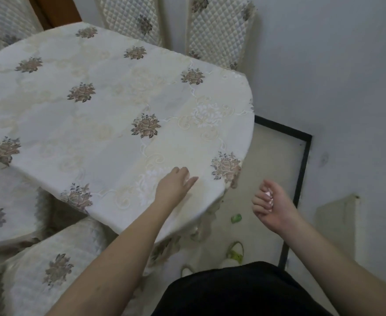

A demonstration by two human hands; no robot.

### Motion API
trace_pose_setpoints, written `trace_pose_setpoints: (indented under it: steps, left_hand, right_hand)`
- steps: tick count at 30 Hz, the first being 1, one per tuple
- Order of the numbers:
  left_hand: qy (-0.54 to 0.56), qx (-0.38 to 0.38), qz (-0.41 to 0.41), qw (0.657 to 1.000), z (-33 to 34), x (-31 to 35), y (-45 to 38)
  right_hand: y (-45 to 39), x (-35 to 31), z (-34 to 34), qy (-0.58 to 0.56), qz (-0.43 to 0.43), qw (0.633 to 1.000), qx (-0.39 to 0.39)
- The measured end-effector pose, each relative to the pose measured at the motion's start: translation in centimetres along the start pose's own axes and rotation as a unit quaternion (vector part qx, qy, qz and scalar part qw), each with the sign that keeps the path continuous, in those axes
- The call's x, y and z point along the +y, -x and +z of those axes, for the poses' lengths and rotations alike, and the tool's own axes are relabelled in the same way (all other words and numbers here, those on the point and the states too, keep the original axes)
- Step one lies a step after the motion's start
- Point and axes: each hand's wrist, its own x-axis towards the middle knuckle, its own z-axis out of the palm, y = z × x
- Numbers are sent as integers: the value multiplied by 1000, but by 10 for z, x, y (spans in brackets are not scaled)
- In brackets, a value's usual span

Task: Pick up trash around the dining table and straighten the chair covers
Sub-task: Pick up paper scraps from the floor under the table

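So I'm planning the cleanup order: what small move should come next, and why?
Probably bend down and reach for the green scrap on the floor by the table edge. The right hand already grips something pale pink, while the left hand rests open on the cloth, free to pick.

I note soft, even, rather dim indoor light with a cool grey cast; I cannot tell its source. No glare on the cream floral embroidered tablecloth [110,106]. A faint shadow lies under the left hand [173,185]. Both hands are slightly motion-blurred. Wide-angle bending curves the quilted cream chair covers [217,30] at the top edge. Detail is soft throughout.
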Motion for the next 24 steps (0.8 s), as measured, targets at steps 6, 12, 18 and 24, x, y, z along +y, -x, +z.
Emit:
trace_pose_setpoints:
  steps: [6,12,18,24]
  left_hand:
    - [-60,-79,97,990,2,82,-23]
    - [-87,-29,175,980,24,136,-39]
    - [-129,-11,225,966,65,179,-61]
    - [-86,18,236,968,127,210,-93]
  right_hand:
    - [11,-23,-32,120,-54,987,94]
    - [1,-49,-64,259,-93,948,157]
    - [-24,-94,-102,312,-97,922,207]
    - [-76,-129,-148,398,-126,881,221]
